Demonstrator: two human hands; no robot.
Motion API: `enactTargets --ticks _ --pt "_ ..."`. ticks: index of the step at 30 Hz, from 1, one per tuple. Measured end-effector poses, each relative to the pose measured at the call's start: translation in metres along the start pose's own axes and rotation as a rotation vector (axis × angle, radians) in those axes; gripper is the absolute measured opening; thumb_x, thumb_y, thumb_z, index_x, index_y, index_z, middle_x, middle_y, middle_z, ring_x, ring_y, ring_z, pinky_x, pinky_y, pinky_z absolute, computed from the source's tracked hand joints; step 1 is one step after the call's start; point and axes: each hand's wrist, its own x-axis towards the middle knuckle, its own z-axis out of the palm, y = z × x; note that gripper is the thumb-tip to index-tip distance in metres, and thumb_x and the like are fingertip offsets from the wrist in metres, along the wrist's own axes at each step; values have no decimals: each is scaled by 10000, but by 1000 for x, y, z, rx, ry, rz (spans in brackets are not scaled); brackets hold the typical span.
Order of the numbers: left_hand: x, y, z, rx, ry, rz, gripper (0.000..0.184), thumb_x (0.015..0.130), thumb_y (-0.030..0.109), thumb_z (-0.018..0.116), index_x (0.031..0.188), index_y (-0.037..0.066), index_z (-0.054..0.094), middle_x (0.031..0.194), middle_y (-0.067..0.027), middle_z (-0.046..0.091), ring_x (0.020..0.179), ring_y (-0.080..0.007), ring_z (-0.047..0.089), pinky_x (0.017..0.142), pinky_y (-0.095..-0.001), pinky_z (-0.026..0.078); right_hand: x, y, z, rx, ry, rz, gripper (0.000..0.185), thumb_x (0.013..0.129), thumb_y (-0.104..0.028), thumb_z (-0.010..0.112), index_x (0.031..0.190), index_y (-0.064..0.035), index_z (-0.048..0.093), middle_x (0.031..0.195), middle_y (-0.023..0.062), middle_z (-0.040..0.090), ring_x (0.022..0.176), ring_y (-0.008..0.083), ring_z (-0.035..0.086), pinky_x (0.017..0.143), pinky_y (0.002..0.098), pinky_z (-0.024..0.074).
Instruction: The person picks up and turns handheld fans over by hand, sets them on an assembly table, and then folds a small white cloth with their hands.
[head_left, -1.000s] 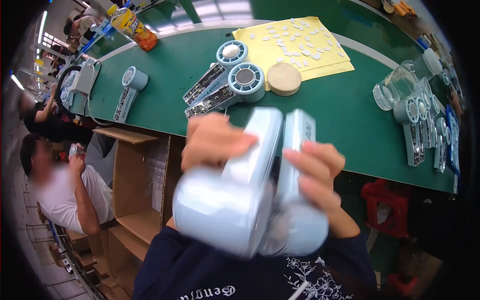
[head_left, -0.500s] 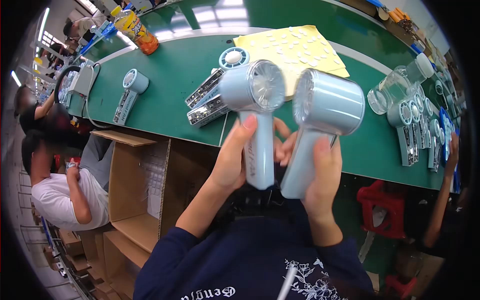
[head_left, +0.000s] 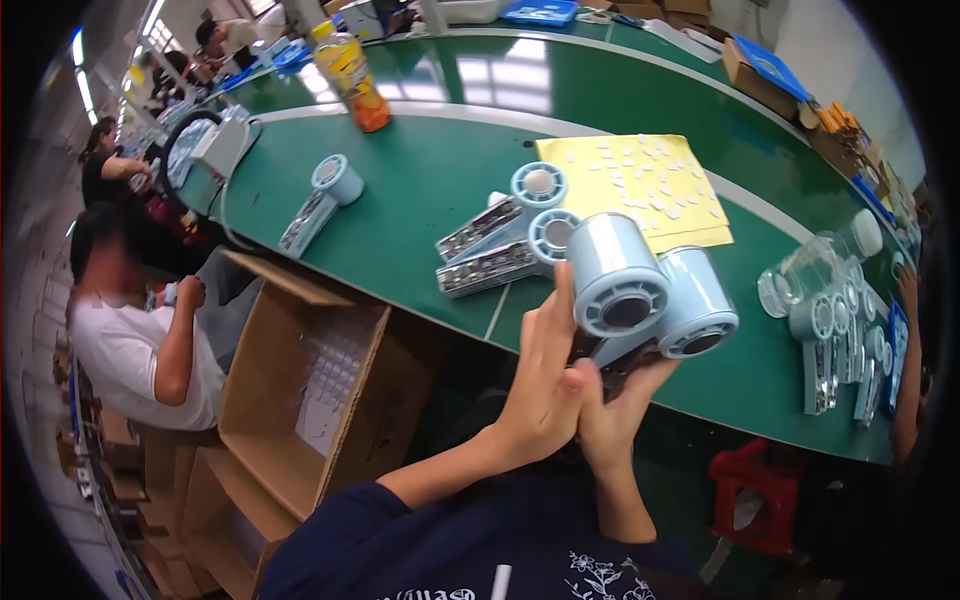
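Left hand: the wearer's left hand point(head_left: 540, 385), fingers nearly straight, thumb side pressed against the right hand point(head_left: 612, 415).
Right hand: partly open palm, fingers mostly hidden from me.
Grip: hands together, clamped on two light-blue plastic handheld fans with cylindrical heads point(head_left: 618, 262); I cannot tell which hand bears which handle.
Fan position: raised over the near edge of the green-topped worktable point(head_left: 400, 215), grille ends toward the wearer.
Lower left: open brown cardboard box point(head_left: 255, 400), beside the table.
Behind fans: two similar light-blue fans with silvery handle strips point(head_left: 487, 270), lying down; yellow paper sheet point(head_left: 585, 180) bearing small white pieces.
Far left: yellow-capped drink bottle point(head_left: 352, 78), standing.
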Motion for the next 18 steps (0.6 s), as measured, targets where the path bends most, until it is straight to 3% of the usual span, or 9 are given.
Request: enactTargets --ticks 2,3,4,8,10,12,13,16,18 --pt "1 3 -3 -34 -44 5 887 981 593 226 1487 -97 -11 1470 -265 267 1219 -344 349 1067 -434 252 -1 -2 2 48 26 94 1036 786 -105 730 1466 19 -42 1464 223 233 1349 302 300 1105 407 267" --pt "-2 -2 1 -176 -78 -10 805 1001 546 171 1490 -79 37 1531 -229 185 1417 -314 222 1146 -393 165 -1 2 1 21 62 95 1051 747 -166 784 1431 38 12 1417 231 268 1325 313 327 1092 416 280" --pt "1 -5 4 -280 -93 -74 920 963 627 229 1492 -82 -25 1512 -222 188 1362 -325 273 1112 -399 236 1 6 1 -7 109 97 1072 707 -226 838 1395 57 66 1370 239 304 1300 325 353 1080 425 293" --pt "-14 -4 4 -272 -151 -249 1076 829 814 166 1519 4 2 1560 -176 157 1443 -286 164 1166 -409 125 14 -7 -12 140 120 212 1043 699 -162 846 1396 -13 85 1330 182 369 1258 265 413 1055 390 348" --pt "-10 -3 0 -348 -305 -162 1163 808 840 231 1481 -26 -154 1581 -215 -62 1454 -318 114 1158 -409 145 14 -15 -26 122 84 164 1139 679 -188 853 1439 -3 25 1396 182 304 1337 279 323 1108 408 274" --pt "-5 -3 -1 -439 -406 -135 1225 760 882 228 1480 -32 -154 1581 -214 -37 1458 -321 92 1164 -417 128 15 -19 -33 158 131 97 1155 687 -235 837 1428 31 -9 1387 244 343 1305 323 397 1076 402 337" --pt "-6 -3 2 -415 -411 -142 1225 713 913 199 1523 17 -6 1564 -219 115 1441 -337 182 1157 -464 169 14 -21 -36 90 179 86 1173 628 -247 855 1425 36 42 1383 247 339 1297 330 404 1064 398 349" --pt "4 23 17 -375 -534 -178 1228 715 914 177 1519 3 -8 1565 -229 115 1446 -338 173 1146 -458 185 21 -18 -71 -211 225 -60 1183 553 -266 877 1409 41 121 1313 258 420 1206 363 500 1005 396 412" --pt "22 8 8 -196 -677 55 1117 800 843 232 1495 -29 168 1532 -251 216 1424 -358 235 1137 -448 206 30 -29 -108 -420 278 -127 1135 486 -321 900 1334 58 248 1144 249 548 1029 401 607 890 417 490"
